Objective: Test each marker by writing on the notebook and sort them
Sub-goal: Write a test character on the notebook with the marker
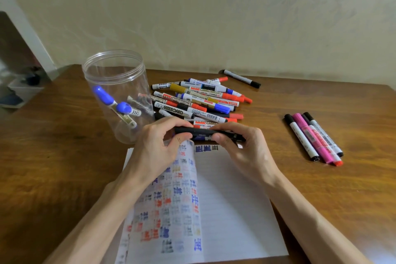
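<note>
Black marker [203, 131] held level above the far edge of the notebook [235, 210]. Left hand [158, 148] grip pinches its left end; right hand [242, 148] grip curls round the barrel. Probably light, rigid, smooth plastic: hold the barrel firmly.

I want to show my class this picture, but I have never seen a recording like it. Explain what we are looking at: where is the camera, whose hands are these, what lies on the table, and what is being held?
There is no machine here. A person wears a camera on the head, so the single picture looks forward and down at their own arms. The left hand and right hand together grip a black marker, held level above an open notebook whose pages carry coloured test scribbles. On the wooden table stand a clear jar with a few markers inside, a loose pile of markers behind the hands, and a small row of markers to the right.
</note>
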`<state>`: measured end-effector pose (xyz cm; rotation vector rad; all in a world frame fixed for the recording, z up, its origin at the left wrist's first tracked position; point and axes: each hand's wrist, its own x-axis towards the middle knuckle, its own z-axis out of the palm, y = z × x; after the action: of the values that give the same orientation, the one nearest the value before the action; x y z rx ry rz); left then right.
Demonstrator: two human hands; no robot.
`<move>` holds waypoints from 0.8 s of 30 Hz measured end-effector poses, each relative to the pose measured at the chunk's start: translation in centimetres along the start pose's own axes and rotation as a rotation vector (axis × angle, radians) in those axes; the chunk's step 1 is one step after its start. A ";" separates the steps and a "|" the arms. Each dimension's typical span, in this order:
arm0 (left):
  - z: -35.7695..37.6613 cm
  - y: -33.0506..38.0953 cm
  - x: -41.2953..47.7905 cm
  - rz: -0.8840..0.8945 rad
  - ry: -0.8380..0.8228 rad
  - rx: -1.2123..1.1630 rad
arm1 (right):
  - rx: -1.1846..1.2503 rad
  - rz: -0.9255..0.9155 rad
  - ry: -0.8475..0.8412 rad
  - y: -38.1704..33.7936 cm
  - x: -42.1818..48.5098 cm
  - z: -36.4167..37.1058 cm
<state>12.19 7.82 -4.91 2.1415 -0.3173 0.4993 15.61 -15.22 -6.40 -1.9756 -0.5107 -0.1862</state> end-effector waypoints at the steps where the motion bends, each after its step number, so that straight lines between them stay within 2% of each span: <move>1: -0.3 0.2 0.2 -0.007 -0.016 -0.003 | 0.017 -0.008 -0.004 -0.1 0.2 -0.2; 7: -1.0 2.8 1.4 -0.099 0.001 -0.395 | 0.101 -0.104 -0.005 -0.7 0.6 -0.2; 10: -1.7 3.8 1.8 -0.088 0.084 -0.451 | 0.049 -0.089 -0.018 -0.7 0.3 0.5; 14: -4.0 5.4 3.1 -0.011 0.264 -0.447 | 0.086 -0.058 -0.050 -1.2 0.0 0.9; 17: -6.7 6.7 4.6 0.126 0.409 -0.370 | 0.134 -0.074 -0.176 -2.6 -0.8 1.6; 21: -9.9 7.1 6.7 0.252 0.554 -0.246 | 0.035 -0.140 -0.361 -3.7 -1.6 2.7; 24: -11.1 6.8 7.1 0.239 0.629 -0.203 | -0.083 -0.243 -0.432 -3.8 -1.8 3.5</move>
<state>13.12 12.64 9.05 1.6547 -0.2511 1.1855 12.05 -11.19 -5.45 -2.0363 -1.0381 0.0741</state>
